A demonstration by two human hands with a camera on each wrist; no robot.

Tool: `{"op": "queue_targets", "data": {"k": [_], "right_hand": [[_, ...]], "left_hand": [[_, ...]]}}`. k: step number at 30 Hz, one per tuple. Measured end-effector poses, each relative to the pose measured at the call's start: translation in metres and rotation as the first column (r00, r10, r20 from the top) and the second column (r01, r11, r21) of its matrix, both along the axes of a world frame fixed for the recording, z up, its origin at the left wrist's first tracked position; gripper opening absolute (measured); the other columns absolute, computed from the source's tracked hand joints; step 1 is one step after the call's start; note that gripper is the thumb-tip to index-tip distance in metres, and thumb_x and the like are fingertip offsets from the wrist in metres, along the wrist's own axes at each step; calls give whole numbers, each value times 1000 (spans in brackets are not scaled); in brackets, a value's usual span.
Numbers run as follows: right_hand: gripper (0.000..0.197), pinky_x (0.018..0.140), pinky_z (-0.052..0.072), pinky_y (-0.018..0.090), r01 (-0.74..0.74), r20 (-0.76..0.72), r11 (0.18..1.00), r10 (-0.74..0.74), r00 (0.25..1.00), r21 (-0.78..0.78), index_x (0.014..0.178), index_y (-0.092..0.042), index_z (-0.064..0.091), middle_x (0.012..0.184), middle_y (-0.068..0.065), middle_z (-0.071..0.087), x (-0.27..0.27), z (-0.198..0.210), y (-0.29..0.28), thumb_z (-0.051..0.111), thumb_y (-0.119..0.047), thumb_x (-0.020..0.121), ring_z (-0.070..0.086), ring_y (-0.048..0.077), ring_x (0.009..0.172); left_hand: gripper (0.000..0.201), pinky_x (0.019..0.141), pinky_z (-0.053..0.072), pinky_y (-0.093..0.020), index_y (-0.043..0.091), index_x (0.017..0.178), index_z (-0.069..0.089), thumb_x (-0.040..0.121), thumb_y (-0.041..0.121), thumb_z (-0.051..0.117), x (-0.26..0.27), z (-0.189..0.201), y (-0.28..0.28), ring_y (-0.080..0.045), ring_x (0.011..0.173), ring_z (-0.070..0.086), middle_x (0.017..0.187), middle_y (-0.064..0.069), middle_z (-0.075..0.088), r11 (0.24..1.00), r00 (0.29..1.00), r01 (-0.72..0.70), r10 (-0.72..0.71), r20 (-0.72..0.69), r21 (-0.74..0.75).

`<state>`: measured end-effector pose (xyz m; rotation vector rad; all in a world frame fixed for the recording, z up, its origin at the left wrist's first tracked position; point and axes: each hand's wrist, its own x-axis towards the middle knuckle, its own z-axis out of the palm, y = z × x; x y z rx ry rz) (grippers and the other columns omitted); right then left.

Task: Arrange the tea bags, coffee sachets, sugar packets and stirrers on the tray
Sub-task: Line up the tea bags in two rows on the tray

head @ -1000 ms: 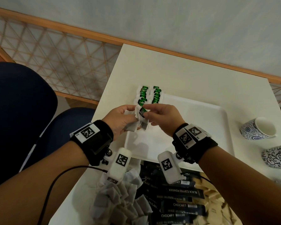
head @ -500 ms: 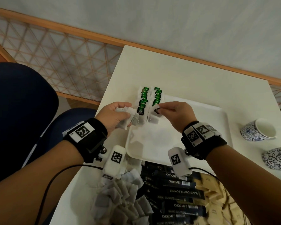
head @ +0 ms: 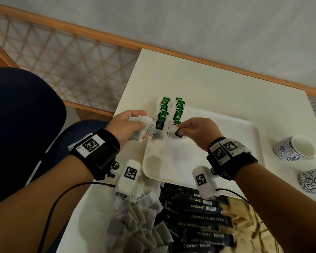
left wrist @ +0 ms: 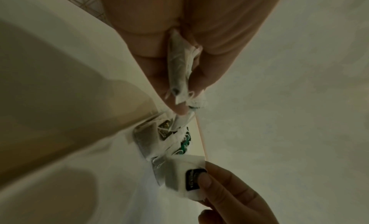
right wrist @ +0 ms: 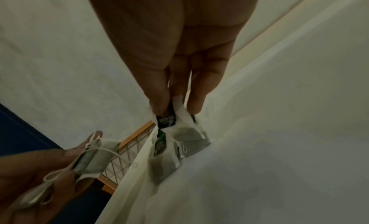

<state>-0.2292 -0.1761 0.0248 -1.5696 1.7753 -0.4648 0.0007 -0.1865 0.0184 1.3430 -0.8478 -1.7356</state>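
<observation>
Two rows of tea bags with green tags [head: 171,112] lie along the far left edge of the white tray [head: 226,143]. My right hand [head: 193,128] pinches one tea bag [head: 177,133] [right wrist: 179,126] by its dark tag at the near end of the right row, low over the tray. My left hand [head: 130,125] hovers beside the tray's left edge and grips a small bunch of tea bags [head: 140,128] [left wrist: 179,72]. The wrist views show both pinches clearly.
A pile of loose tea bags [head: 135,221] lies at the table's near edge, next to black coffee sachets [head: 199,220] and tan sugar packets [head: 244,221]. Two patterned cups [head: 294,148] stand right of the tray. A blue chair [head: 26,115] is at the left.
The hands have parted. My right hand carried one tea bag from the left hand's bunch over to the near end of the right row; my left hand drew back left with the rest.
</observation>
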Motion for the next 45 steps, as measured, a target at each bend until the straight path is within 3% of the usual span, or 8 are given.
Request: {"op": "queue_targets", "data": {"k": [4, 15, 19, 24, 27, 31, 37, 45], "right_hand": [[15, 61, 37, 4, -116, -13, 991, 117, 993, 65, 93, -29, 74, 83, -14, 69, 1, -4, -2, 66, -19, 85, 54, -15, 61], [17, 60, 38, -1, -35, -38, 999, 35, 999, 12, 97, -26, 73, 85, -11, 68, 2, -12, -21, 61, -18, 87, 56, -7, 73], [20, 79, 45, 18, -41, -59, 997, 38, 998, -61, 105, -29, 69, 103, -10, 68, 3, -10, -18, 64, -24, 86, 60, 7, 92], [40, 89, 45, 22, -143, 105, 982, 156, 982, -125, 117, -39, 60, 113, -21, 61, 17, 6, -6, 67, -20, 82, 56, 0, 104], [56, 86, 51, 25, -231, 220, 972, 234, 947, -41, 126, -41, 52, 119, -14, 62, 30, 10, -1, 71, -15, 80, 60, 3, 90], [57, 80, 52, 30, -220, 231, 975, 221, 947, -29, 129, -29, 51, 96, 0, 70, 34, 11, 2, 70, -10, 79, 63, 12, 83], [31, 68, 47, 22, -221, 99, 975, 219, 971, 8, 111, -23, 68, 68, -6, 61, 25, 14, 5, 64, -10, 84, 54, 6, 63], [18, 67, 55, 19, -117, 287, 985, 75, 955, 130, 92, -18, 72, 76, 0, 70, 24, 18, 6, 62, -6, 85, 62, 6, 67]], "left_hand": [[31, 60, 59, -30, 15, 97, 64, 86, -12, 54, -1, -1, -2, -25, 84, 62, 104, -7, 59, 1000, 1000, 11, -11, -6, 3], [38, 71, 58, -38, 19, 99, 66, 84, -14, 53, -5, -6, -7, -28, 83, 63, 101, -5, 62, 999, 999, 39, -39, 36, 0], [40, 62, 58, -33, 22, 99, 66, 84, -13, 52, -6, -5, -5, -24, 81, 61, 101, -5, 62, 998, 996, 67, -66, 58, -9], [40, 62, 56, -31, 28, 98, 68, 85, -8, 54, -11, -3, 0, -25, 83, 57, 106, -9, 62, 986, 981, 168, -164, 105, -26], [39, 66, 56, -32, 27, 98, 68, 87, -7, 55, -14, 0, 3, -24, 83, 62, 103, -10, 67, 974, 971, 226, -222, 90, -34], [37, 63, 54, -27, 26, 98, 69, 87, -7, 56, -14, 2, 7, -19, 74, 62, 89, -5, 70, 973, 972, 229, -226, 70, -29], [33, 53, 54, -23, 23, 94, 66, 87, -8, 56, -11, 2, 10, -17, 78, 60, 99, -7, 65, 990, 988, 139, -139, 61, -4], [30, 56, 58, -28, 18, 96, 62, 88, -10, 54, -11, 1, 7, -16, 71, 64, 97, -10, 65, 998, 997, 60, -61, 39, 28]]}}
